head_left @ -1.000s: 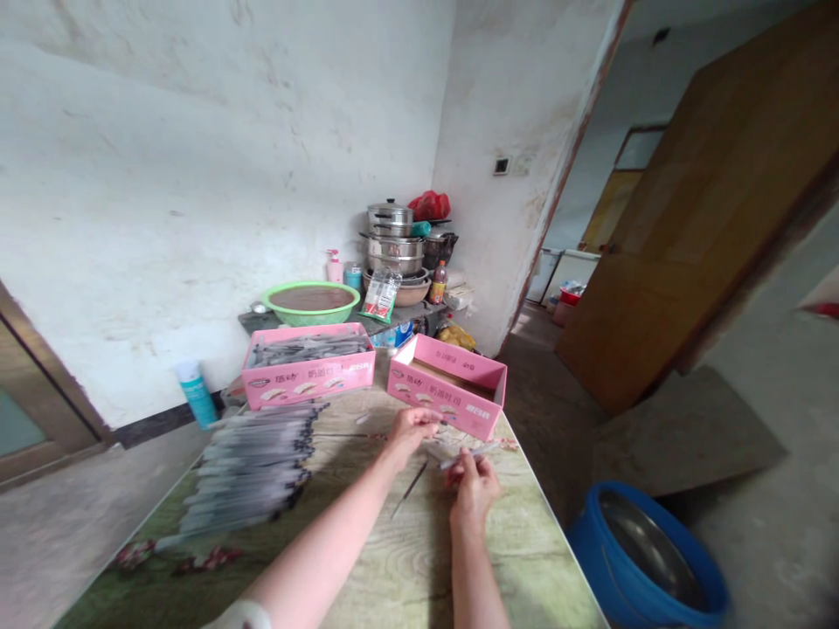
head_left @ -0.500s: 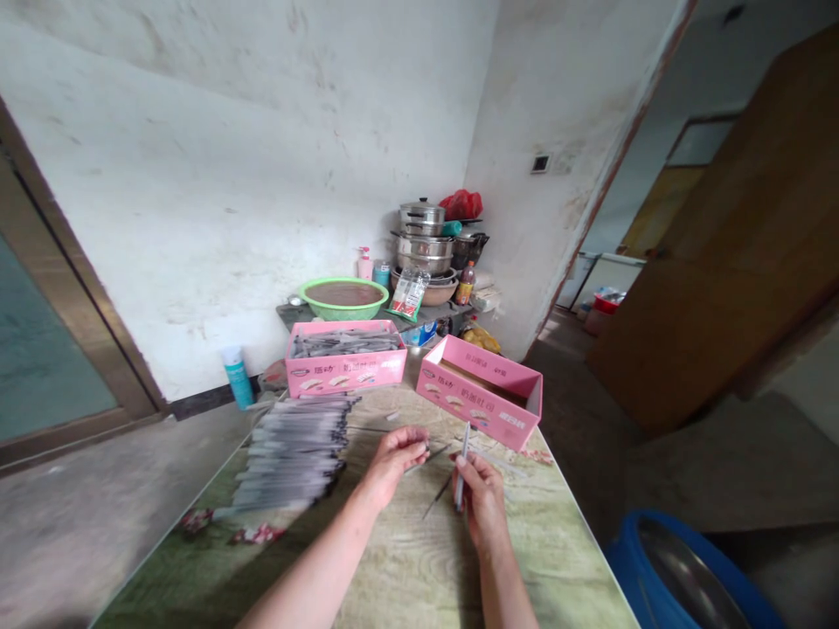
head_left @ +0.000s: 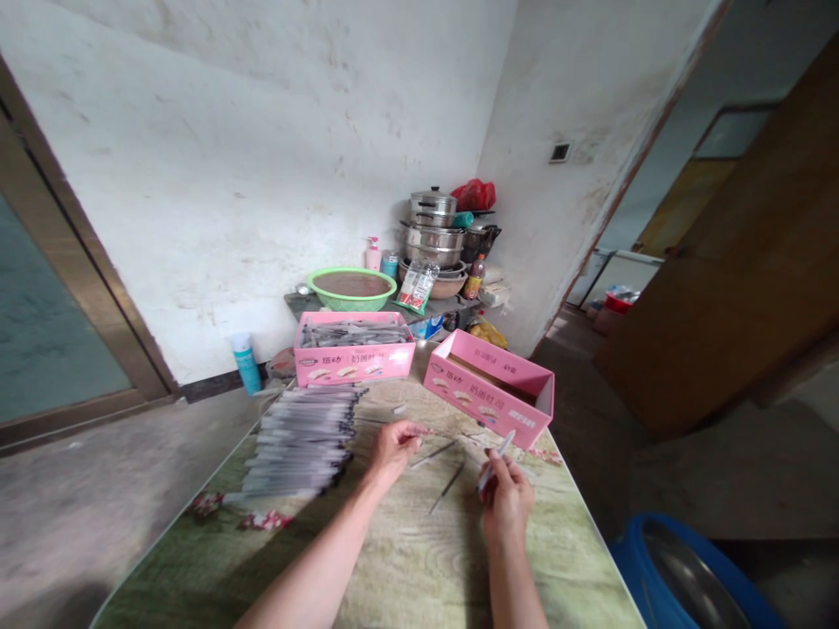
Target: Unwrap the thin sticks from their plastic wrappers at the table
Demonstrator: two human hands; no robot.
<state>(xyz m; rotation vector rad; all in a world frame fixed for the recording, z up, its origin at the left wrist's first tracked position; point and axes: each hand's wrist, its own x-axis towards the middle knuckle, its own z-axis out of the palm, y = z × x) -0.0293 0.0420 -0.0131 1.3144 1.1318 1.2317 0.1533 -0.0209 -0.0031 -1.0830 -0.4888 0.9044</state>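
Observation:
My right hand is closed around a pale, translucent pen, tilted up and to the right, in front of the right pink box. My left hand hovers over the middle of the table, thumb and forefinger pinched together; anything between them is too small to make out. Two thin, dark pen refills, one nearer the left hand and another refill, lie between my hands. Left of my left hand, many similar pens are laid side by side in a row.
A left pink box full of pens stands at the table's far edge. Behind it are a green basin and stacked steel pots. A spray can is beyond the left edge; a blue tub stands at right.
My right hand has moved right with the pen, which now leans further over. My left hand has shifted slightly up. The view has turned a little to the left.

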